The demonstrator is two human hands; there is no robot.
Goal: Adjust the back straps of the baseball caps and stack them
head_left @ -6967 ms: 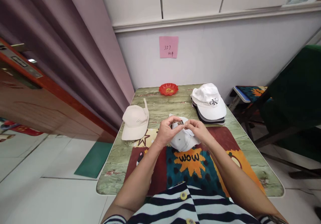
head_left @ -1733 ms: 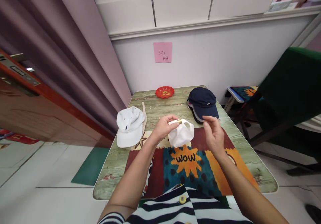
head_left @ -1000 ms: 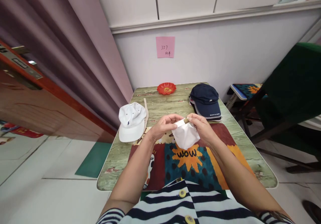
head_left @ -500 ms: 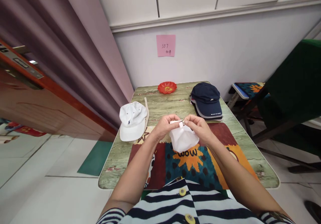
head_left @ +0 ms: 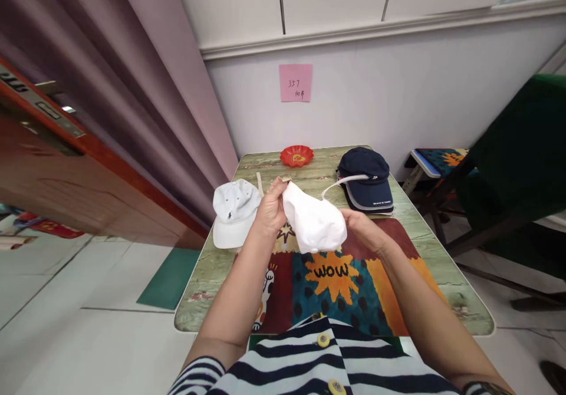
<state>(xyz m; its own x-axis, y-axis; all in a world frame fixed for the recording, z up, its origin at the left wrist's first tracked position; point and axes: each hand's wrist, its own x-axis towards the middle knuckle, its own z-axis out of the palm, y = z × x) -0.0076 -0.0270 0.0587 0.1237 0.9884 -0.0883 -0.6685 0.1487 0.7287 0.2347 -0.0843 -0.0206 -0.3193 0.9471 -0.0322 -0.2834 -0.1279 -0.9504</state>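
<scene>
A white cap [head_left: 316, 221] hangs above the table between my two hands, its loose strap [head_left: 347, 180] sticking out to the right. My left hand [head_left: 272, 206] pinches the cap's left edge, by a small buckle at the strap's end. On the cap's right side is my right hand [head_left: 360, 227], its fingers partly hidden behind the fabric and closed on it. A pale cap [head_left: 236, 203] with a small dark logo lies left of my left hand. Beyond my right hand sits a stack of dark navy caps [head_left: 365, 177].
A red scalloped dish [head_left: 296, 156] stands at the table's back edge. A colourful placemat [head_left: 331, 295] covers the front of the wooden table [head_left: 198, 289]. A pink note [head_left: 295, 83] is stuck to the wall. A dark green chair [head_left: 517, 165] is at the right.
The white cap has been turned and raised. Its strap, earlier between both hands, now hangs free at the right. My left hand moved up and left; my right hand shifted to the cap's right side.
</scene>
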